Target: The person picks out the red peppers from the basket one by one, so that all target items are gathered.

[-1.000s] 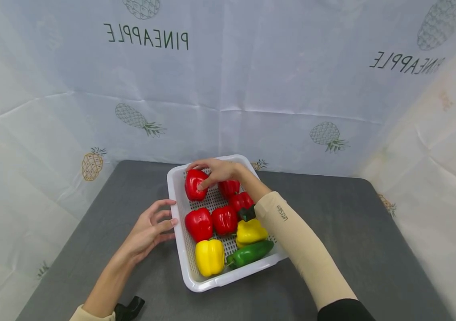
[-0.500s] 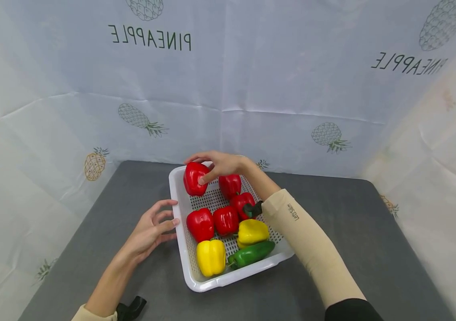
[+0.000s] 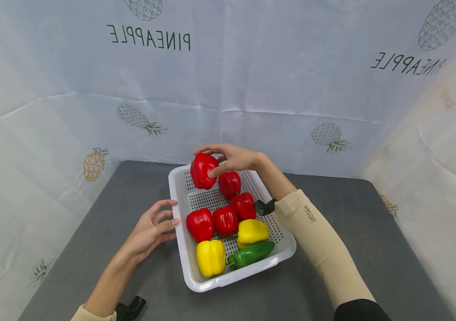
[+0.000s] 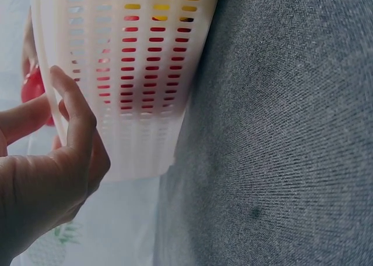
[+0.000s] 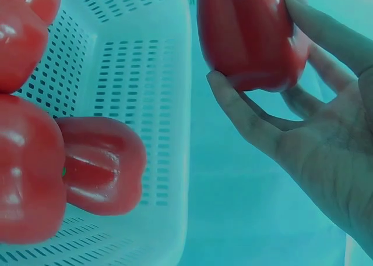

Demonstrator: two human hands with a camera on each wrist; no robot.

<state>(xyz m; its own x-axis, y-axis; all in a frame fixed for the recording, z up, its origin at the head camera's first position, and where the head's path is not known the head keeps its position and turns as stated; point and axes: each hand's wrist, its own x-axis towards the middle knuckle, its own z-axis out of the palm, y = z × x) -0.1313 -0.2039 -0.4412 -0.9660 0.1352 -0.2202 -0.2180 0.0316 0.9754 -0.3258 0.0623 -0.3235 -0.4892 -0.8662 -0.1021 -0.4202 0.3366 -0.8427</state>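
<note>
My right hand (image 3: 233, 158) holds a red bell pepper (image 3: 203, 173) above the far left part of a white perforated basket (image 3: 176, 187). In the right wrist view, thumb and fingers grip this pepper (image 5: 250, 39) around its sides. My left hand (image 3: 146, 232) is at the basket's left rim; in the left wrist view its thumb and bent fingers pinch that rim. Several more red bell peppers (image 3: 225, 220) lie inside the basket. Nearer its front are a yellow bell pepper (image 3: 211, 258), another yellow bell pepper (image 3: 253, 232) and a long green pepper (image 3: 251, 254).
The basket stands on a dark grey table (image 3: 332, 232). A white cloth (image 3: 268, 80) with pineapple prints hangs behind the table and along both sides. Black wrist mounts (image 3: 131, 307) show on the forearms.
The right hand has lifted the red bell pepper up from the basket and shifted it slightly to the right. The left hand has stayed at the rim.
</note>
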